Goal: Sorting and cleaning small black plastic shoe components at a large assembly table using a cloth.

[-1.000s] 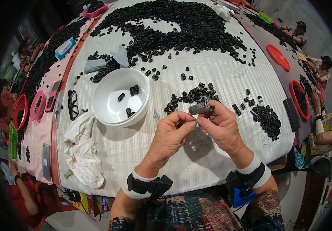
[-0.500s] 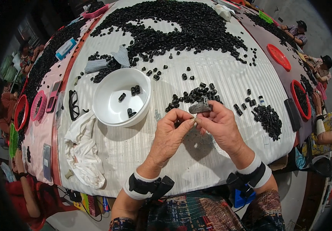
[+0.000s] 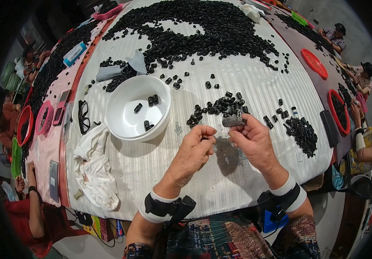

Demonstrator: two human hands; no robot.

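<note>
My left hand (image 3: 196, 148) is closed, thumb against curled fingers. A bit of something black (image 3: 204, 139) shows between them, mostly hidden. My right hand (image 3: 256, 140) pinches a dark grey, speckled, curved piece (image 3: 233, 121) whose exact kind I cannot make out. The two hands are apart, above the white striped cloth (image 3: 181, 172). Just beyond them lies a small heap of short black cylindrical parts (image 3: 220, 106). Right of my right hand is a pile of thinner black pieces (image 3: 301, 136). A white basin (image 3: 127, 134) at the left holds several black parts.
A huge mound of black parts (image 3: 203, 32) covers the far table. Glasses (image 3: 83, 116) and a crumpled white cloth (image 3: 95, 172) lie left, grey fabric pieces (image 3: 110, 72) behind the basin. A dark oblong case (image 3: 329, 128) lies at the right edge. Other people sit along both sides.
My hands, which met at the fingertips, have separated. The left has moved slightly left and its fingers curled in; the right has shifted right, still pinching the grey piece.
</note>
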